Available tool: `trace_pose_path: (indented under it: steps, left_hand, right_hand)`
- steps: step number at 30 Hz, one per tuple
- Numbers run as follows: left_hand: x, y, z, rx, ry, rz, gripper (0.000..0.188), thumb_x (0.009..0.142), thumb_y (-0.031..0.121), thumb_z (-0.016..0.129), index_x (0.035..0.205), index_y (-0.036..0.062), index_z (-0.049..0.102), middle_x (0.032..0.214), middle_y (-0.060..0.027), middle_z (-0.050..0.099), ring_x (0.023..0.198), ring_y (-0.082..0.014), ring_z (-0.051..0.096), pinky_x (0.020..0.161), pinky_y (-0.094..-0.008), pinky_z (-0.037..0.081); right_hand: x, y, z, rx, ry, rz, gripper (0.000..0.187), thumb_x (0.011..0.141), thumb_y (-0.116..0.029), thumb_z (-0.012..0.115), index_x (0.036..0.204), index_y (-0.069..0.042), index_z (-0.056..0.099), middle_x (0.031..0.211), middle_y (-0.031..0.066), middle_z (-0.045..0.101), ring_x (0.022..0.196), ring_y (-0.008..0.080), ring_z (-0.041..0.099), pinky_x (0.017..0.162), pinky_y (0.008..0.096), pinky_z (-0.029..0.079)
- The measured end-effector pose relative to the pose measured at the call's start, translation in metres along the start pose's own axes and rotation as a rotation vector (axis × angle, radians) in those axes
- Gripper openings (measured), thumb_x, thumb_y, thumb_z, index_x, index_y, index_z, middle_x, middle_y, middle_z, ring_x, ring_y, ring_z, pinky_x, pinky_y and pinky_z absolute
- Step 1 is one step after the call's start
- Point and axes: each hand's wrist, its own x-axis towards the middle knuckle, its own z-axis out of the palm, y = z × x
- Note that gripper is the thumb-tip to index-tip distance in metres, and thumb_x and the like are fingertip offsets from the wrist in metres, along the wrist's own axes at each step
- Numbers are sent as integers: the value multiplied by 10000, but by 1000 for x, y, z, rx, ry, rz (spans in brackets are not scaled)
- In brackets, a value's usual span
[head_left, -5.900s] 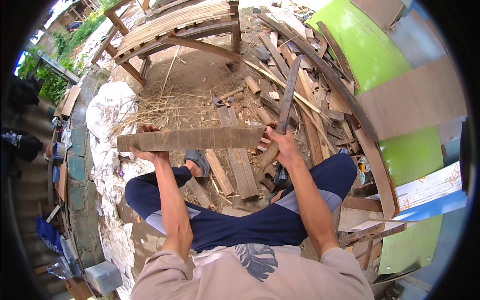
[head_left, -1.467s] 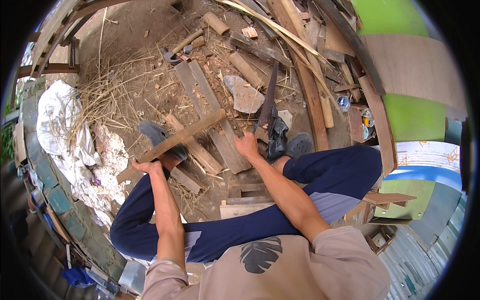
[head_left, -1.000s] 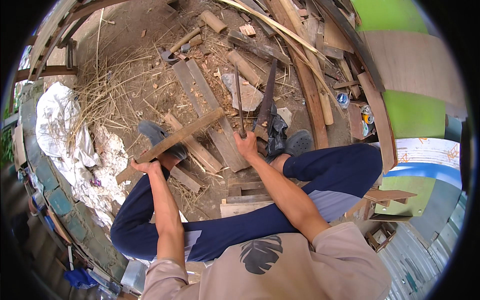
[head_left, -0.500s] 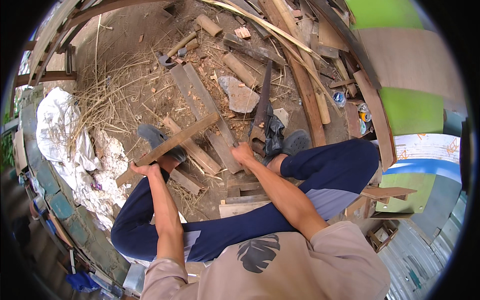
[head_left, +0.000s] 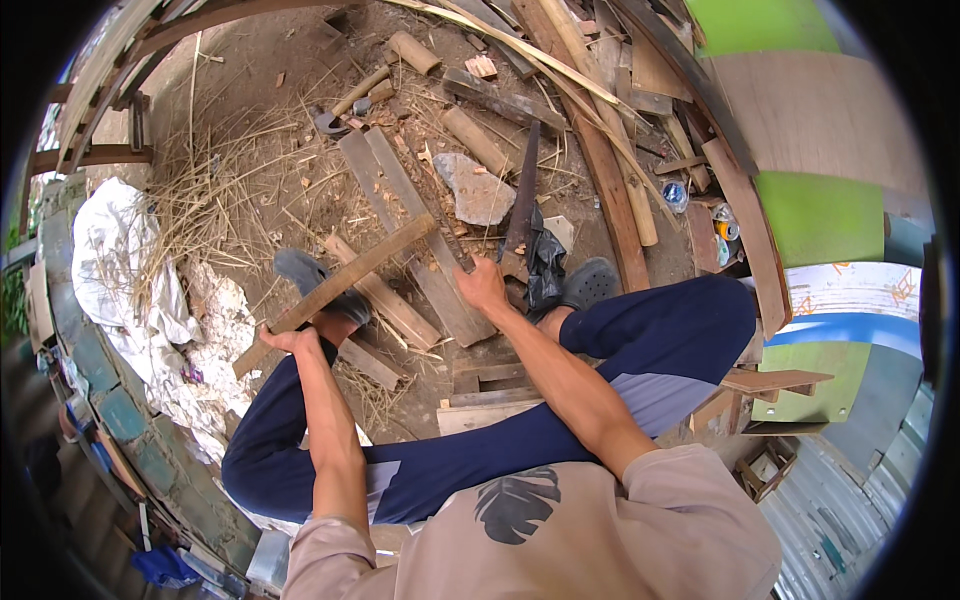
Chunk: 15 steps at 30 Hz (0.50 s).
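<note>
Gripping a long wooden slat [head_left: 340, 283] tight in left hand [head_left: 292, 340], slanting toward 2 o'clock over planks [head_left: 420, 240]; right hand [head_left: 484, 285] closed around thin stick [head_left: 440, 222], saw [head_left: 520, 205] just at 1 o'clock, stone [head_left: 476, 188] crowding at 12.

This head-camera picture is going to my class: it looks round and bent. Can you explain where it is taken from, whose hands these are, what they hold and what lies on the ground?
The camera sits on the person's head and looks down, and its wide lens bends straight edges. Both forearms rising from the lower edge are that person's own. The left hand grips one end of a long wooden slat, held slanted. The right hand reaches to a thin dark tool lying across flat planks; what it is I cannot tell. Nearby lie a handsaw, a flat stone, dry straw and scrap timber.
</note>
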Motion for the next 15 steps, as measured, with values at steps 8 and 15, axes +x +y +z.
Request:
trace_pose_path:
  steps: [8, 15]
  left_hand:
    - [-4, -2, 7, 17, -10, 71, 510, 754, 537, 551, 1018, 101, 527, 941, -107, 561, 894, -284, 549, 863, -472, 435]
    - [0, -4, 1, 3, -28, 41, 583, 740, 541, 569, 1127, 108, 526, 1045, -87, 565, 978, -279, 537, 908, -466, 423]
  right_hand:
    - [-1, 25, 4, -203, -151, 218, 367, 782, -281, 640, 950, 43, 679, 851, 260, 676, 816, 384, 672, 739, 440, 509]
    - [-2, 57, 18, -243, -225, 336, 375, 786, -302, 642, 979, 17, 685, 893, 270, 672, 878, 390, 667, 785, 430, 508]
